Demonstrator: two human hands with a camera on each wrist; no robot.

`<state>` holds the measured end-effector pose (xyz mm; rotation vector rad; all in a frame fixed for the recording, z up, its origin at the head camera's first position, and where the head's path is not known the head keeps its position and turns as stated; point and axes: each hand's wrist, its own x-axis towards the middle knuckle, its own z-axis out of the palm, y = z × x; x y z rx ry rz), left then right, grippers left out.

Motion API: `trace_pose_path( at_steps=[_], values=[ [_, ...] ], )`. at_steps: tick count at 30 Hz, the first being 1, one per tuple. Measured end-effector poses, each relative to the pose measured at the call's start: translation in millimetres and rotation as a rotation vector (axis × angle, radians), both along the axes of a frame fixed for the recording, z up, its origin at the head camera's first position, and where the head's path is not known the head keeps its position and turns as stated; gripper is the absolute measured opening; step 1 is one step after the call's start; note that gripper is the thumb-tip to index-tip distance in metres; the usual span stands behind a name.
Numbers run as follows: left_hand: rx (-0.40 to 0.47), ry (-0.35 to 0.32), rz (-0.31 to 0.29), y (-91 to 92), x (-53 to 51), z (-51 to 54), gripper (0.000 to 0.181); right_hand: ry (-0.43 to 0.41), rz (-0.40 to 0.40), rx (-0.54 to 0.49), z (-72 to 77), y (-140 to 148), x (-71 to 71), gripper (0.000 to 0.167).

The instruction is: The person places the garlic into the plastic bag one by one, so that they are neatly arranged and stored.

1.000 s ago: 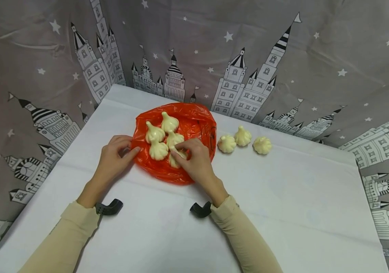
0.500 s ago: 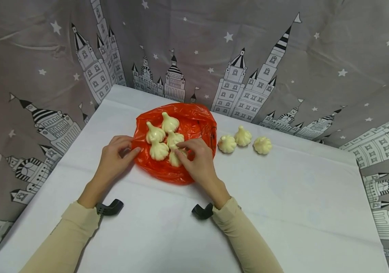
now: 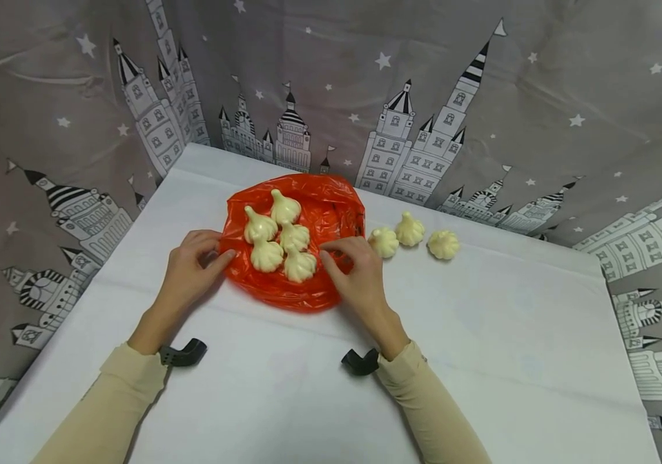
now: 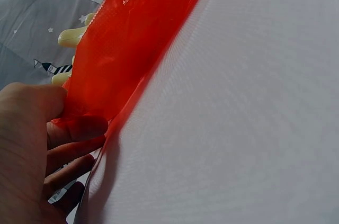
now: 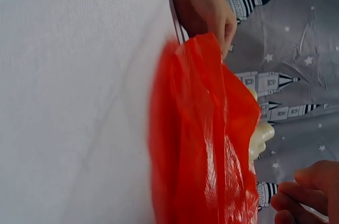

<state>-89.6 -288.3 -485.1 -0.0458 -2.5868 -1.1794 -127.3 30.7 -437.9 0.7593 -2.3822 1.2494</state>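
A red plastic bag (image 3: 331, 209) lies spread on the white table, its mouth wide. Several glossy cream garlic bulbs sit inside, the nearest garlic bulb (image 3: 300, 266) toward the front. At the bag's left edge my left hand (image 3: 191, 265) pinches the rim between thumb and fingers; in the left wrist view the thin red plastic (image 4: 124, 49) runs from its grip. My right hand (image 3: 362, 274) is over the bag's right side, thumb and fingers apart and holding nothing. In the right wrist view its fingers (image 5: 302, 197) are beside the bag, apart from the bulbs.
Three more garlic bulbs stand on the table right of the bag, among them the rightmost bulb (image 3: 443, 245). The white cloth-covered table (image 3: 510, 335) reaches toward me. Behind and at the sides hangs a grey castle-print curtain (image 3: 331, 51).
My right hand has let go of the front garlic bulb in the bag and moved right, away from it. The left hand keeps its grip on the rim.
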Motion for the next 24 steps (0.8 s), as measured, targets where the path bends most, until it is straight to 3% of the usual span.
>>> trace_pose_path(
  at_steps=[13,24],
  values=[
    [0.012,-0.009,0.002,0.9,-0.6,0.3,0.02,0.006,-0.04,-0.02,4.0,25.3,-2.6,0.012],
    [0.017,-0.01,-0.002,0.1,0.2,0.3,0.02,0.035,-0.148,-0.028,-3.0,70.4,-10.7,0.01]
  ],
)
